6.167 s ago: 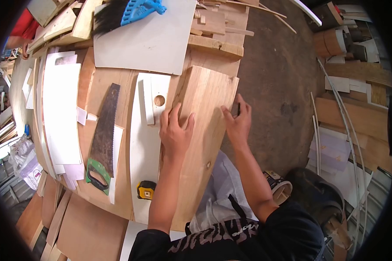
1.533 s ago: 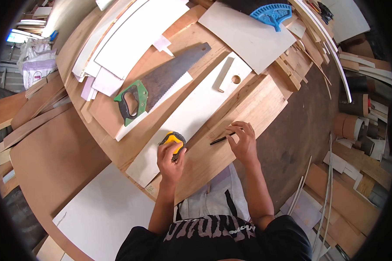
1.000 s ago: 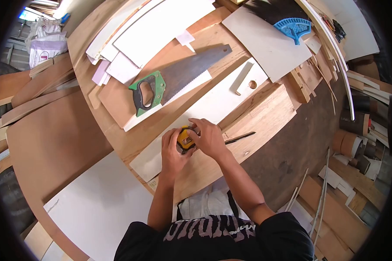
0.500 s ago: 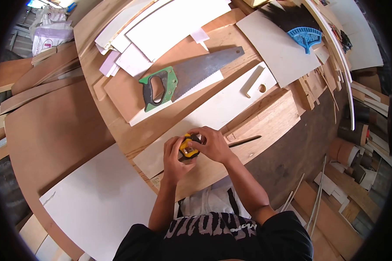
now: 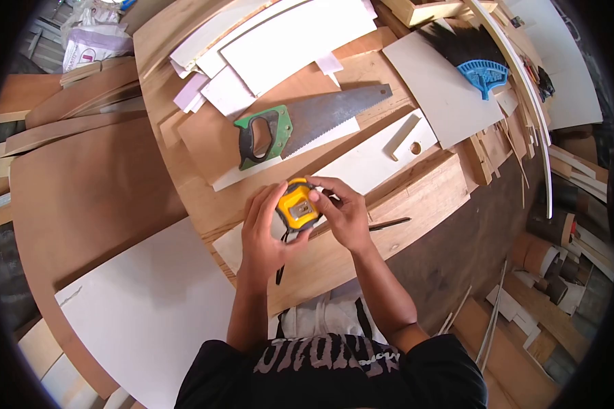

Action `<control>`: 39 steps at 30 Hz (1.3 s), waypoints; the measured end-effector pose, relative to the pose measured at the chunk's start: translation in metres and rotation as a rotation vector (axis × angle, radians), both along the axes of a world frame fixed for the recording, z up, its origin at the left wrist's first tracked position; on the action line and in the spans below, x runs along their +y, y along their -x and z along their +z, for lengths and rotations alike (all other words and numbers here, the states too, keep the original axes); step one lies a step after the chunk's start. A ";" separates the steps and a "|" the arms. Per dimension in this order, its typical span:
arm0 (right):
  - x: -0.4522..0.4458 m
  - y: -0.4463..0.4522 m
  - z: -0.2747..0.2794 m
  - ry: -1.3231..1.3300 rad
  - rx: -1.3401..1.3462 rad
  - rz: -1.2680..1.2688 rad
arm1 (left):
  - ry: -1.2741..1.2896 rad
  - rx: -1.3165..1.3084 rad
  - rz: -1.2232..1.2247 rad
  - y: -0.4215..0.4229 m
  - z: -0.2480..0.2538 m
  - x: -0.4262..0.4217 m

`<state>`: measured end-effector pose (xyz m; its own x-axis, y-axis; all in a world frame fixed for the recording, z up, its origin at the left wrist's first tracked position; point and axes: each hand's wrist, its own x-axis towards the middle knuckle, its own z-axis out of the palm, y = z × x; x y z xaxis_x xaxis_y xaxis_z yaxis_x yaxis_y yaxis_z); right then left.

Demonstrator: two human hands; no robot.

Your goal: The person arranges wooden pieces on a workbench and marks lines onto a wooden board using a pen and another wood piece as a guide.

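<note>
Head view: your left hand (image 5: 260, 228) and right hand (image 5: 342, 217) grip the tape measure (image 5: 299, 206) between them, apparently not yet extended, over the tabletop (image 5: 196, 198). Right of them, a black pen (image 5: 390, 223) lies loose on the wooden plank (image 5: 426, 198); farther, the handsaw (image 5: 331, 117) lies unheld.

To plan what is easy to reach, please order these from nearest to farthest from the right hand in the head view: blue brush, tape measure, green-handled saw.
1. Tape measure: touching the right hand, at its left.
2. Green-handled saw: ahead, mostly to the left.
3. Blue brush: farthest, at upper right.
</note>
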<state>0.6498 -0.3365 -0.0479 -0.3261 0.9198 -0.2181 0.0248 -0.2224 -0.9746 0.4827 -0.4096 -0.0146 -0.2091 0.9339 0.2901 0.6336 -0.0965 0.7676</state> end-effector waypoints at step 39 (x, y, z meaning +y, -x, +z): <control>0.044 -0.028 -0.075 -0.809 -0.777 0.890 | 0.279 0.285 0.481 0.036 -0.132 -0.086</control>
<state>0.6781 -0.2924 -0.1230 -0.8929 0.4315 -0.1290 0.4345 0.7503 -0.4983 0.4470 -0.4952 -0.1469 -0.5755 0.8030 0.1547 0.7396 0.4305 0.5173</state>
